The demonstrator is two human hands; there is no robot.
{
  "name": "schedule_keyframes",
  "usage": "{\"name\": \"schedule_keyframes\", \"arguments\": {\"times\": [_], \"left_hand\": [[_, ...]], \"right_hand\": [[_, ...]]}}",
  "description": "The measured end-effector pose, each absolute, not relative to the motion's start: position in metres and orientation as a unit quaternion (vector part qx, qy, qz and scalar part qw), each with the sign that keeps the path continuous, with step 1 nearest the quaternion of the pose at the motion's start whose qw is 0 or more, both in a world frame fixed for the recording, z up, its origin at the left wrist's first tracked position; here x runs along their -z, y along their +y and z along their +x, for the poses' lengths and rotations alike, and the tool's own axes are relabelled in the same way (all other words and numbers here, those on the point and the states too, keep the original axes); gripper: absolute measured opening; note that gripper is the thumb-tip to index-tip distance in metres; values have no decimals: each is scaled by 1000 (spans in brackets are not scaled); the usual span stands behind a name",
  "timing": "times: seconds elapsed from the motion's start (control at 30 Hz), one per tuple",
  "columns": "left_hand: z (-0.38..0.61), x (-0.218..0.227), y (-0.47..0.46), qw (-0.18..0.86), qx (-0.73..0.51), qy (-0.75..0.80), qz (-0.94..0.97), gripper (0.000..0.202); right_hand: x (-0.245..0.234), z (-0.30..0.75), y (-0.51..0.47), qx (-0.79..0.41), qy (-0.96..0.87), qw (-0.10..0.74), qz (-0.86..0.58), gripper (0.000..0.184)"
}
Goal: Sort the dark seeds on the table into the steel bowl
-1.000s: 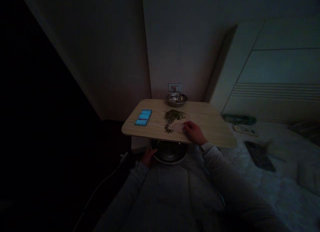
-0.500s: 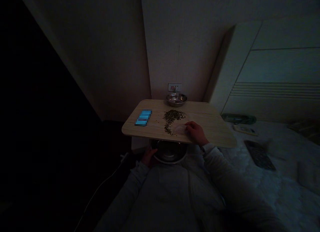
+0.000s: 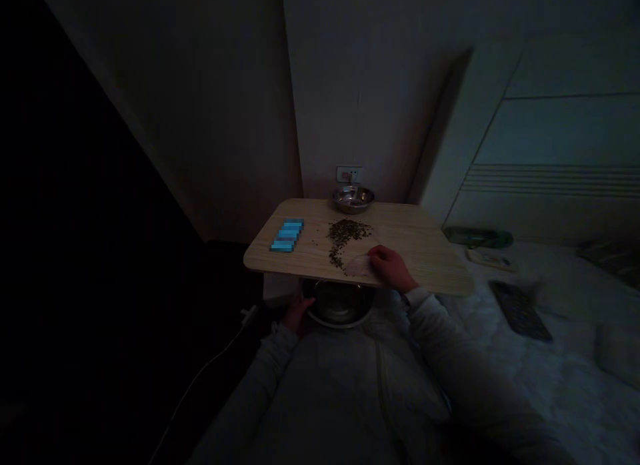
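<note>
My right hand is over the front part of a small wooden table, its fingers closed on a pale translucent flat piece. That piece lies against the tabletop; the dim light hides exactly what it is. Left of it a thin trail of small dark greenish grains or seeds runs up to a larger spread pile. Below the table's front edge, my left hand grips the left rim of a metal basin resting at my lap. The table partly covers the basin.
At the table's back stands a shiny metal bowl, under a wall socket. A phone with a lit screen lies on the left. To the right, a bed holds a green bottle and a dark flat item.
My right hand has shifted slightly left and toward the table's front edge with the translucent piece. My left hand stays at the basin's rim.
</note>
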State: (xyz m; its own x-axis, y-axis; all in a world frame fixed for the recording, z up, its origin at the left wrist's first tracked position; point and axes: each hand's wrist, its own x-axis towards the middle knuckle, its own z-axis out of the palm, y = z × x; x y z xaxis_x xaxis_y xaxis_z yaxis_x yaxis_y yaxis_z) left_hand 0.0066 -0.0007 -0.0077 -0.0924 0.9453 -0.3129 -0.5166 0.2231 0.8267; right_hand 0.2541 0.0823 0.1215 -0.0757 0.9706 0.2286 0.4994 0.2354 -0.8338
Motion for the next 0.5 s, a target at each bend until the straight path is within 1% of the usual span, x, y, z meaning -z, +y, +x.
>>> {"name": "schedule_keyframes", "arguments": {"times": [0.07, 0.37, 0.5], "left_hand": [[8, 5, -1, 639, -576, 460, 223, 38], [8, -3, -3, 627, -581, 469, 224, 29], [-1, -1, -5, 609, -584, 474, 252, 34]], "right_hand": [[-122, 254, 82, -294, -678, 403, -540, 19], [-123, 253, 80, -316, -679, 393, -533, 18], [-120, 253, 81, -324, -681, 399, -522, 18]]}}
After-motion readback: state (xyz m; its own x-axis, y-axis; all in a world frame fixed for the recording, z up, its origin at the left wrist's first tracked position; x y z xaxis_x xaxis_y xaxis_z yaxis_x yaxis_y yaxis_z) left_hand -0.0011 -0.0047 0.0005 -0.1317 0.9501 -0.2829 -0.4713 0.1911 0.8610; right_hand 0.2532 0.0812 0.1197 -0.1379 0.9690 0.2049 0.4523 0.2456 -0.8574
